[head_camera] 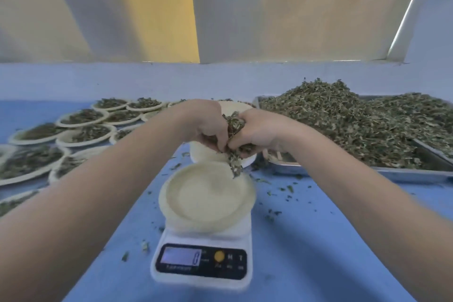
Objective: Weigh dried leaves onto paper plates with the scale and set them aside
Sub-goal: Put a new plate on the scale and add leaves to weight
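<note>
We see the left hand (208, 127) and the right hand (257, 131), fingers curled, grasping one clump of leaves (235, 130) above the plate (206, 197) on the scale (203, 262).

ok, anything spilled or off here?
Yes: loose leaf bits are scattered on the blue table around the scale. The plate on it sits off-centre, overhanging its left edge.

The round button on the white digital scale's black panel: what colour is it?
Yellow. The round button on the white digital scale shows best in the head view.
</note>
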Demonstrator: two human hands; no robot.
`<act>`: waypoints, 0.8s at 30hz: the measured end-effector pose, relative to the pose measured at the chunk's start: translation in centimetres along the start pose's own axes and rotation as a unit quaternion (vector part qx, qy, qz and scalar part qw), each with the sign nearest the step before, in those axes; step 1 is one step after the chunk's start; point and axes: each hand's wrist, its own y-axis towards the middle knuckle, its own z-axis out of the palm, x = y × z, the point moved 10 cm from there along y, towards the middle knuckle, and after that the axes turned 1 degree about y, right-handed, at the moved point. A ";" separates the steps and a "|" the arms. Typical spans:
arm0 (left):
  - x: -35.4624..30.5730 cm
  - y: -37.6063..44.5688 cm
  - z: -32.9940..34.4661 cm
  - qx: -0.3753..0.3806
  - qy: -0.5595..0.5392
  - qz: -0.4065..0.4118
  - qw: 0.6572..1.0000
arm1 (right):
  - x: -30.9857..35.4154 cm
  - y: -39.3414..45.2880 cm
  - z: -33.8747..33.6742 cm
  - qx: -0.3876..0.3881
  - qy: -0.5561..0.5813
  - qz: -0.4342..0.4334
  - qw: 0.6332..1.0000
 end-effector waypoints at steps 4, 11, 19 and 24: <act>5.7 -2.3 0.1 0.035 -0.027 -0.050 0.998 | 0.4 -0.1 5.4 0.071 -0.055 0.012 0.996; 9.4 -3.7 -0.1 0.101 -0.045 -0.044 0.993 | 0.4 -1.7 5.2 0.103 -0.269 0.019 0.957; 8.3 -3.1 -1.3 0.004 -0.125 0.028 0.992 | 1.0 -1.4 4.5 0.022 -0.224 -0.030 0.974; 8.2 -3.0 -0.9 -0.040 -0.137 0.067 0.988 | 0.9 -1.6 4.0 -0.034 -0.165 -0.070 0.983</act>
